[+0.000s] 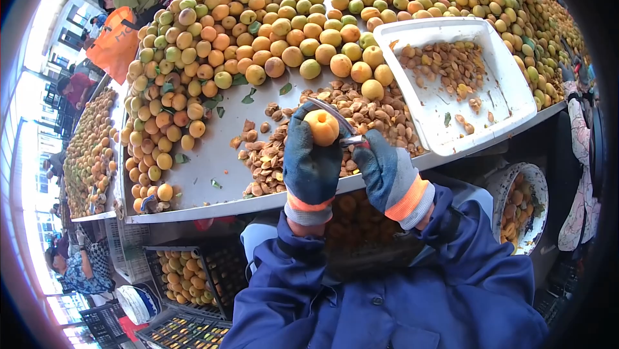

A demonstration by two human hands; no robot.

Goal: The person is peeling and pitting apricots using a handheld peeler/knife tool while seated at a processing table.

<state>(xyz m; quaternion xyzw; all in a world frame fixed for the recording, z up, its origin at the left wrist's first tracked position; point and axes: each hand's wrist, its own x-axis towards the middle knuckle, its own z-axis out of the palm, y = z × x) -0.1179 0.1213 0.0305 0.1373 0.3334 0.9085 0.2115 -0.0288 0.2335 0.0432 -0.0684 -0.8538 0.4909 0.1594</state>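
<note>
My left hand point(313, 160), in a blue and grey work glove with an orange cuff, holds a whole apricot point(321, 127) upright. My right hand point(384, 170), gloved alike, grips the handle of a small curved knife point(337, 116). Its blade arcs around the far side of the apricot; whether it touches the skin I cannot tell. Beneath and around both hands lies a heap of brown apricot pits point(267, 160) on the metal table point(213, 160). Whole apricots point(292, 57) are piled beyond the pits.
A white plastic tray point(430, 102) with loose pits stands on the right. A bucket of apricot pieces point(517, 208) sits below it. At lower left are black crates of apricots point(186, 276) and a white bucket point(135, 304). People are at the left; a patterned sleeve shows at the far right.
</note>
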